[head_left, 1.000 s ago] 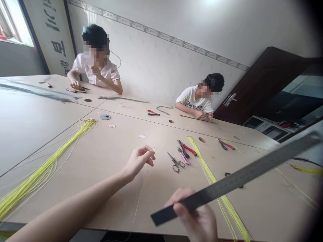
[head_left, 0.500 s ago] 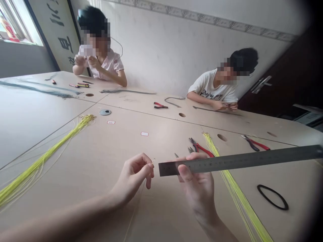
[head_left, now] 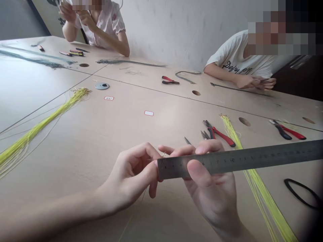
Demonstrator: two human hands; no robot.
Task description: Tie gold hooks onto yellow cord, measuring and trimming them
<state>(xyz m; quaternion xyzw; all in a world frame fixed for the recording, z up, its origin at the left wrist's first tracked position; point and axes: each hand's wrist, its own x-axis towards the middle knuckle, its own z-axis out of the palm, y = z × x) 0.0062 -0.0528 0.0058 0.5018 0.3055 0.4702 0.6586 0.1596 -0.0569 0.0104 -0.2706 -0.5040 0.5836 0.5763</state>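
My left hand (head_left: 131,173) pinches a thin wire (head_left: 164,154) between thumb and fingertips, with a tiny loop showing at its tip and a fine strand trailing down to the table. My right hand (head_left: 210,181) is shut on a steel ruler (head_left: 239,159), which lies level across the view. The ruler's end sits against my left fingertips and hides part of the wire. A bundle of yellow strands (head_left: 262,190) runs under the ruler on the right. A second yellow bundle (head_left: 42,129) lies at the left.
Red-handled pliers (head_left: 219,133) and black-and-red pliers (head_left: 285,131) lie beyond my right hand, with metal tool tips (head_left: 204,135) nearby. A black rubber ring (head_left: 300,191) lies at the right. Two co-workers sit across the hole-pierced wooden table (head_left: 83,134).
The ruler has come in beside my left fingertips, and my left hand has moved slightly right. The view has tilted down, so the co-workers sit higher in the frame.
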